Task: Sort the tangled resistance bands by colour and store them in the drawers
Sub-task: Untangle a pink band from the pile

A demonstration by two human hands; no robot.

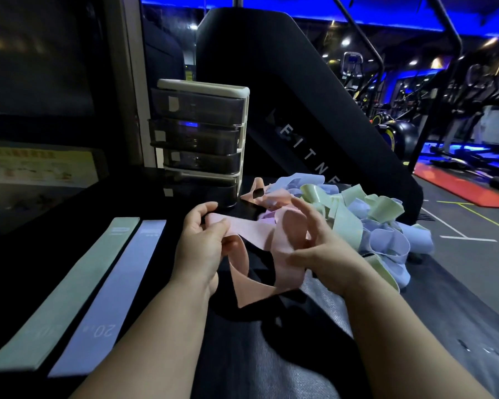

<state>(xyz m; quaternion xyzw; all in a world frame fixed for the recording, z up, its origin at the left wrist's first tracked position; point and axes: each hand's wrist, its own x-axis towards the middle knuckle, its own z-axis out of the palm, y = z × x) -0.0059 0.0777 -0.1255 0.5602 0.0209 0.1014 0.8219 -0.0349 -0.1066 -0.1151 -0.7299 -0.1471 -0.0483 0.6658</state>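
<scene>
- Pink band (254,234): flat, wide loop of matte, rubbery sheet, twisted and drooping between both hands above the dark surface, just left of the pile. Judged light, limp and stretchy, perhaps slightly tacky. Best taken across its flat width near a fold and drawn out slowly, so it neither snags nor snaps back.
- Left hand (198,243): fingers and thumb pinch one end of the pink band.
- Right hand (326,254): fingers threaded through the loop, thumb pressing the strip; it grasps the band.
- Tangled pile (357,214): pale green, lilac-blue and pink bands, curled and interlaced, right of the hands.
- Green band (69,292) and lilac band (113,298): laid flat, side by side, at left; the lilac one is printed "20".
- Drawer unit (199,139): cream frame, smoky translucent plastic drawers, upright behind the hands.
- Dark surface (257,355): black, finely woven texture.
</scene>
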